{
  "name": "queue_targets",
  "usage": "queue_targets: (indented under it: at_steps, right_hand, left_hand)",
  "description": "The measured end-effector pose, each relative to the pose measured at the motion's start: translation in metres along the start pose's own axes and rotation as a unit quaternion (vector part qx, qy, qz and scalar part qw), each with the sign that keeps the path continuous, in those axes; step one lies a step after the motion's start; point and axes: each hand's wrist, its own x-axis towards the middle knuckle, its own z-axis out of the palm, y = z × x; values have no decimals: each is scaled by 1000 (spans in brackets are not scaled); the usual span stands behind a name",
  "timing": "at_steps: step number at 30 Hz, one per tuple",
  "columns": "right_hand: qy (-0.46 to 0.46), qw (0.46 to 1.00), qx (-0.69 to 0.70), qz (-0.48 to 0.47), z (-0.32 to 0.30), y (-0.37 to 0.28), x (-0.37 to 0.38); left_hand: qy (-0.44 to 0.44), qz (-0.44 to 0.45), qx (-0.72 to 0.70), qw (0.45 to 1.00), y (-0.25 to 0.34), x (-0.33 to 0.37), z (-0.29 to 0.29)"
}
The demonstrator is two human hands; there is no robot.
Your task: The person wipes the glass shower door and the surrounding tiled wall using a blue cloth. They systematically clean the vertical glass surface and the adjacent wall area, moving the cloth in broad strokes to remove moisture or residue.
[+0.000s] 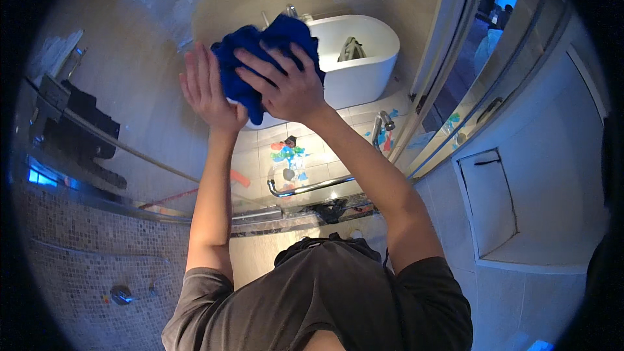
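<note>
A bunched, dark blue cloth (286, 28) is held up in front of me at arm's length. My right hand (290, 95) lies over its lower right part, with the fingers spread across the folds and gripping it. At the cloth's left edge is my left hand (211, 96). Its fingers stretch upward beside the cloth, and the thumb side touches the lower edge. Part of the left thumb is hidden. Both forearms reach up from the dark short sleeves of my shirt (312, 286).
Beyond a glass panel stands a white bathtub (370, 84) with a greyish cloth (351, 49) in it. A metal bar handle (312, 188) crosses below my hands. Colourful patches (289, 153) mark the tiled floor. Dark towels (81, 120) hang at left; a shower valve (121, 295) sits on the mosaic wall.
</note>
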Motion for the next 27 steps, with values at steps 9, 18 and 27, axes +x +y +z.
queue_targets:
  at_steps: [9,18,27]
  right_hand:
    - [-32,999,-35,2,-66,126,-81]
    - [219,930,-59,289,-40,88,-112]
    - [40,991,27,123,17,-26,-62]
  left_hand:
    - [-1,-3,33,999,5,2,-1]
    - [-5,-13,36,999,7,2,-2]
    - [-4,-18,24,1000,3,1,0]
